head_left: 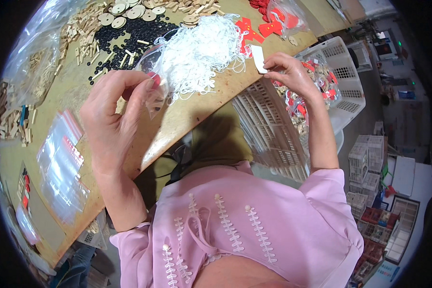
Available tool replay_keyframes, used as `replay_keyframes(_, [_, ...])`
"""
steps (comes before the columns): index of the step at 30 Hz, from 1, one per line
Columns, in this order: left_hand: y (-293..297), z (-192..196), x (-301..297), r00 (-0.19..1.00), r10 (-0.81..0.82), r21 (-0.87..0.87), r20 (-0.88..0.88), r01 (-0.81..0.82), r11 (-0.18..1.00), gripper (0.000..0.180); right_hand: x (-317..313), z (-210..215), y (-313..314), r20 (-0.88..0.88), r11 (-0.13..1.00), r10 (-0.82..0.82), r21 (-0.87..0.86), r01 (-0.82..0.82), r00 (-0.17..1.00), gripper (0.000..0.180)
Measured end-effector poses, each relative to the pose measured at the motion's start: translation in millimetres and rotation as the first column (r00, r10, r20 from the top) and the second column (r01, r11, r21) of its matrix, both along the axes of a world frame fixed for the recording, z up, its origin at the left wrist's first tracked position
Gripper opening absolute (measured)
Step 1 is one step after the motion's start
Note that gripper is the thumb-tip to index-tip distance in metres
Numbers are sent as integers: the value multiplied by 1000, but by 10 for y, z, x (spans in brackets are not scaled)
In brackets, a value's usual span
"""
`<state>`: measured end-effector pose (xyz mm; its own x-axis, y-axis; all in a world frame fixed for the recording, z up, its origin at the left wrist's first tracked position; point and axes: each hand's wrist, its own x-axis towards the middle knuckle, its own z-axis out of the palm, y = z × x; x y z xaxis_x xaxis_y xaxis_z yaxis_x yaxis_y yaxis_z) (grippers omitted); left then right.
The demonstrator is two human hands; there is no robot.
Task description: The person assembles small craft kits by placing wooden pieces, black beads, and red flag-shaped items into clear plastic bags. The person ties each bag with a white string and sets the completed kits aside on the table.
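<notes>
My left hand (111, 113) is closed over the table, pinching a small clear plastic bag (154, 102) at its top between thumb and fingers. Something red shows at the fingertips, and small pieces seem to lie in the bag. My right hand (293, 72) is raised at the table's right edge, its thumb and fingers closed on a white strip (258, 58) that looks like card or paper. Between the two hands lies a heap of white looped string (197, 55). Red cut-out pieces (247, 30) lie just beyond the white strip.
Black rings (129, 36), wooden discs (119, 22) and wooden sticks (79, 31) cover the table's far side. Flat zip bags (62, 168) lie at left. A white plastic basket (353, 86) with filled bags (317, 81) stands at right, beside a slatted crate (271, 127).
</notes>
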<state>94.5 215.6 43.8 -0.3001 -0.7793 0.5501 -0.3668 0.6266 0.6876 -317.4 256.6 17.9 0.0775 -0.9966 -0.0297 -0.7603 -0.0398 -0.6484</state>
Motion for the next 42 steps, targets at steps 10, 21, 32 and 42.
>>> replay_keyframes(10, [-1, -36, 61, 1000, -22, 42, 10, 22, 999, 5, -85, 38, -88, 99, 987, -13, 162, -3, 995, 13])
replay_keyframes(21, [48, -130, 104, 1000, 3, 108, -30, 0, 994, 7, -136, 42, -127, 180, 980, 1, 195, -37, 984, 14])
replay_keyframes(32, [73, -206, 172, 998, -16, 25, -61, 18, 1000, 8, 41, 110, -150, -123, 846, -228, -515, 134, 966, 15])
replay_keyframes(42, [58, -241, 193, 994, -96, -59, -60, 93, 994, 8, 1333, 957, -424, 433, 851, 366, -514, -108, 824, 17])
